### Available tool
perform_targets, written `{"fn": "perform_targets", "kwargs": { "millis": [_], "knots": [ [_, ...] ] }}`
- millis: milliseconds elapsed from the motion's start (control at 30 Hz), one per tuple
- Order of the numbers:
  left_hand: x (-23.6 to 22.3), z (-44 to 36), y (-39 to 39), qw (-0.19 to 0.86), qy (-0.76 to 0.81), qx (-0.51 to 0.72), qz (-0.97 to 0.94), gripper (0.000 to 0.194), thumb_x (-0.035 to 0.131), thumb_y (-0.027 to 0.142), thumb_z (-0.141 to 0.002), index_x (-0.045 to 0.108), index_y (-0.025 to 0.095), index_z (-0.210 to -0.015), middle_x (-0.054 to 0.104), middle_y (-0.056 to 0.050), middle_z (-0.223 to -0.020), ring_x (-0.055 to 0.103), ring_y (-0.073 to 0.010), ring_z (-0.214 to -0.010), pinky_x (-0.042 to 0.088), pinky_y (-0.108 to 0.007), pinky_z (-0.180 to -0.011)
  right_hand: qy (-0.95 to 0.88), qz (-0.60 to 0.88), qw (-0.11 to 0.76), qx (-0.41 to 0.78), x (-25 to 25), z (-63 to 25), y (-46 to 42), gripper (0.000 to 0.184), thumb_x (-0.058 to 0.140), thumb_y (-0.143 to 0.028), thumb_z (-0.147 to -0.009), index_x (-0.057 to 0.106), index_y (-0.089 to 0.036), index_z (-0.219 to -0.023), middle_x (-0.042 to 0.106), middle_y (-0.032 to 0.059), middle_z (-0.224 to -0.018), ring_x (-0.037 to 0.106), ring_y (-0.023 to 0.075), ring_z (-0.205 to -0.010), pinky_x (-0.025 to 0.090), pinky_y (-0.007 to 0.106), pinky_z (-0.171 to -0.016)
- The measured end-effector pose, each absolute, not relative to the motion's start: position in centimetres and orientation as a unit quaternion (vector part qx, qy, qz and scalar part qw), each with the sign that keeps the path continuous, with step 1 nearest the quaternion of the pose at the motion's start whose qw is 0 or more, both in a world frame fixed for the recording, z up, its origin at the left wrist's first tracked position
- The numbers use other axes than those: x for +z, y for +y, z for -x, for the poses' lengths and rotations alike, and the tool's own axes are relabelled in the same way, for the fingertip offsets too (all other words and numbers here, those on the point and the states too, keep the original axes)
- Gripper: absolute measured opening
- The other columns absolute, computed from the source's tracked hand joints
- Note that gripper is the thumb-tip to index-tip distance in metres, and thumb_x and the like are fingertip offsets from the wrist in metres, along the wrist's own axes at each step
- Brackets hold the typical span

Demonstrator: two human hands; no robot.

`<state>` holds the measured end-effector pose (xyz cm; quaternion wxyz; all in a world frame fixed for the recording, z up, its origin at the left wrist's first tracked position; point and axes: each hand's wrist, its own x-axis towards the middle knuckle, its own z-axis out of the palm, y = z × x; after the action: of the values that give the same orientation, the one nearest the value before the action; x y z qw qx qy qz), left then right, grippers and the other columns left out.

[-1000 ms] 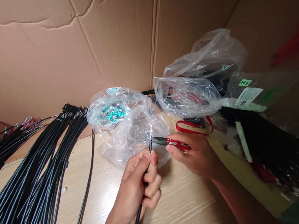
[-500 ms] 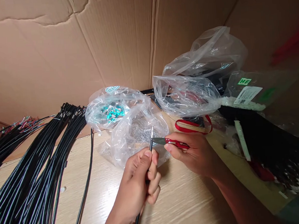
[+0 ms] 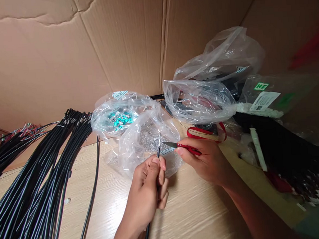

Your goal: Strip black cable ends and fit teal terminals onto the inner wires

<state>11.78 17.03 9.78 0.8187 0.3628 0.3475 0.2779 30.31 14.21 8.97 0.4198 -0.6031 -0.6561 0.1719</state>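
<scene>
A: Here we are, the left hand (image 3: 146, 187) clamped on a black cable (image 3: 158, 152), its thin pale tip pointing up and away. And the right?

B: Right hand (image 3: 203, 158) wrapped round red-handled snips (image 3: 187, 148) — blades aimed left, just beside that tip.

A: Touching?

B: Looks like a slim gap, but the blades are too small to be sure. The hands themselves are apart.

A: Behind the tip?

B: A clear bag (image 3: 127, 154) with silvery bits (image 3: 151, 138) inside, on the wooden table (image 3: 192, 211).

A: Off left?

B: Thick cable bundles (image 3: 53, 173) — and one loose cable (image 3: 94, 193) beside them.
</scene>
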Motion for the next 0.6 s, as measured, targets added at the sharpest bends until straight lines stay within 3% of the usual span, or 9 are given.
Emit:
{"fn": "perform_targets", "kwargs": {
  "millis": [400, 600],
  "knots": [
    [10.24, -11.14, 17.13, 0.894, 0.294, 0.262, -0.213, 0.025, 0.058, 0.033, -0.099, 0.053, 0.017, -0.08, 0.029, 0.011, -0.057, 0.01, -0.0017, -0.039, 0.023, -0.007, -0.028, -0.679, 0.586, 0.405, 0.179, 9.05, -29.93, 14.1, 0.01, 0.061, -0.024, -0.093, 0.063, -0.019, -0.084, 0.068, 0.0003, -0.076, 0.06, 0.0128, -0.068, 0.046, 0.022, -0.063],
    [10.22, -11.13, 17.15, 0.894, 0.296, 0.261, -0.214, 0.025, 0.058, 0.032, -0.1, 0.053, 0.017, -0.081, 0.029, 0.011, -0.057, 0.01, -0.0018, -0.039, 0.023, -0.007, -0.028, -0.669, 0.595, 0.408, 0.176, 9.01, -29.9, 14.15, 0.015, 0.059, -0.022, -0.094, 0.062, -0.019, -0.08, 0.057, -0.0033, -0.063, 0.049, 0.0101, -0.058, 0.039, 0.022, -0.055]
  ]
}}
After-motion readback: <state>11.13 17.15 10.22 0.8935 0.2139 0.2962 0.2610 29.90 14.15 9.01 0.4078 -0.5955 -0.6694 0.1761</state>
